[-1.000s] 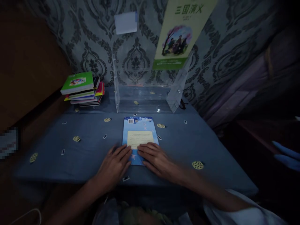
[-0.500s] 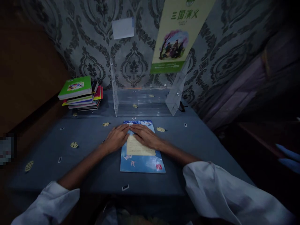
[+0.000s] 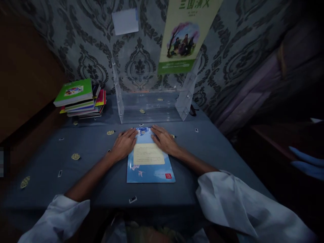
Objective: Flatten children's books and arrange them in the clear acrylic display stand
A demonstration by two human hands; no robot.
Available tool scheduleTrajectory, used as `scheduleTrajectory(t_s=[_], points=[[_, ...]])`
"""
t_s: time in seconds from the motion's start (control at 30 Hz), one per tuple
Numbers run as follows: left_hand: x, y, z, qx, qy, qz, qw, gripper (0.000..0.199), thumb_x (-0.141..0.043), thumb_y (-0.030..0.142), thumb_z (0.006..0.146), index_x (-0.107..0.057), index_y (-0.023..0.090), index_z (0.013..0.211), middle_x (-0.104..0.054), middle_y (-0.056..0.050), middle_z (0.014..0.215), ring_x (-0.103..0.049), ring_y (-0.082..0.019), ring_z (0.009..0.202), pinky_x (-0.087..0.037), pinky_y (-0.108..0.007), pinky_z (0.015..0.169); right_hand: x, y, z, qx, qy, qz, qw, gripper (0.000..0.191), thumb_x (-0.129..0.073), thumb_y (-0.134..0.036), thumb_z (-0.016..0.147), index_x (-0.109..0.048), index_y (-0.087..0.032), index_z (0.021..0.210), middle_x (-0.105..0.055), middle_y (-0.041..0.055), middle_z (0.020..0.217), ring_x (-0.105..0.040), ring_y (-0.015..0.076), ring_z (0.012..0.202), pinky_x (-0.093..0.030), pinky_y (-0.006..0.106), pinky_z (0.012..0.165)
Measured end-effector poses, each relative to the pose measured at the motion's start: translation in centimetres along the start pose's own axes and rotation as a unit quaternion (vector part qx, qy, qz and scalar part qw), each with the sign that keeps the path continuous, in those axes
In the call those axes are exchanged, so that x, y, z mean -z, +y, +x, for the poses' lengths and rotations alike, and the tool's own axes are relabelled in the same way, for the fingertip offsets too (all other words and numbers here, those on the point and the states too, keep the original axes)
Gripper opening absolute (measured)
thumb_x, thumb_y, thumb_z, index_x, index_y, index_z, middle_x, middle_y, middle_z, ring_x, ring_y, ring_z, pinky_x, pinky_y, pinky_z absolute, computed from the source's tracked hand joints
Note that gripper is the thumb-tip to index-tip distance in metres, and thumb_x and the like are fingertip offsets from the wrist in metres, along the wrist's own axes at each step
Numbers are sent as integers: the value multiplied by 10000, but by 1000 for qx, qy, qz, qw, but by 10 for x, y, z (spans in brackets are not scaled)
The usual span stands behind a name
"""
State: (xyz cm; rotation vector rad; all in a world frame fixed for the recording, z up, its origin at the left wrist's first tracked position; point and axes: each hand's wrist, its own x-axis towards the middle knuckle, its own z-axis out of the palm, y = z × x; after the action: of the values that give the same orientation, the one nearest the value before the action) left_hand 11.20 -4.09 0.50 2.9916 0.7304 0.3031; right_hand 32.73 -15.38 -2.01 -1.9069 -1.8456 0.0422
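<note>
A blue book [image 3: 149, 173] with a cream text panel lies flat on the table, its far edge toward the clear rack. My left hand [image 3: 124, 143] rests palm down over the book's upper left edge, fingers extended. On the opposite side, my right hand [image 3: 165, 141] lies flat across the upper right edge, fingers stretched out. Between the two hands the blue patterned top of the cover shows. Neither hand is wrapped round anything.
Behind the book stands a clear acrylic rack [image 3: 152, 116], with a green and cream book [image 3: 186, 40] at its top right. A stack of books [image 3: 76, 96] sits at the back left of the patterned blue tablecloth [image 3: 96, 189]. A white card [image 3: 125, 22] shows against the wallpaper.
My hands have moved apart, from nearly touching at the middle of the book's top to its two side edges. The view has shifted slightly, so the scene sits further left and higher.
</note>
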Motion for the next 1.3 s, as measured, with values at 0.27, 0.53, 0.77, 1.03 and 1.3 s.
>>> scheduleTrajectory(t_s=[0.27, 0.53, 0.77, 1.03, 1.3], points=[[2, 1, 1, 3, -22, -2, 1000, 470, -343, 252, 1016, -512, 133, 1438, -457, -127, 1551, -419, -256, 1450, -382, -467, 1151, -2, 0, -24, -17, 24, 6, 1000, 528, -385, -357, 1002, -525, -87, 1434, -484, 191, 1527, -398, 309, 1462, -367, 530, 1196], [4, 0, 8, -21, -57, -28, 998, 524, -348, 349, 1033, -401, 162, 1520, -353, -124, 1611, -297, -277, 1513, -258, -570, 1202, -2, -1, -29, -14, 22, 12, 1000, 536, -388, -348, 1002, -511, -66, 1441, -470, 206, 1534, -375, 310, 1474, -355, 520, 1205], [2, 8, 10, -72, -88, -47, 992, 537, -303, 435, 1058, -341, 241, 1557, -271, -75, 1648, -209, -265, 1544, -164, -587, 1226, -2, -2, -28, -6, 35, 11, 999, 496, -416, -305, 986, -558, -84, 1407, -511, 191, 1505, -410, 310, 1455, -381, 523, 1188], [9, 10, -11, -135, -104, -74, 983, 529, -253, 486, 1070, -343, 295, 1555, -236, -46, 1658, -171, -257, 1553, -53, -597, 1237, 6, -6, -39, 38, 19, 16, 999, 403, -445, -234, 980, -660, -188, 1317, -594, 133, 1441, -484, 295, 1405, -413, 550, 1148], [18, 20, -51, -156, -121, -112, 974, 513, -302, 542, 1053, -368, 372, 1533, -247, -9, 1659, -162, -250, 1555, -58, -584, 1245, 26, -17, -76, 96, -21, 56, 994, 361, -514, -243, 971, -675, -224, 1294, -584, 130, 1451, -452, 301, 1428, -386, 597, 1137]])
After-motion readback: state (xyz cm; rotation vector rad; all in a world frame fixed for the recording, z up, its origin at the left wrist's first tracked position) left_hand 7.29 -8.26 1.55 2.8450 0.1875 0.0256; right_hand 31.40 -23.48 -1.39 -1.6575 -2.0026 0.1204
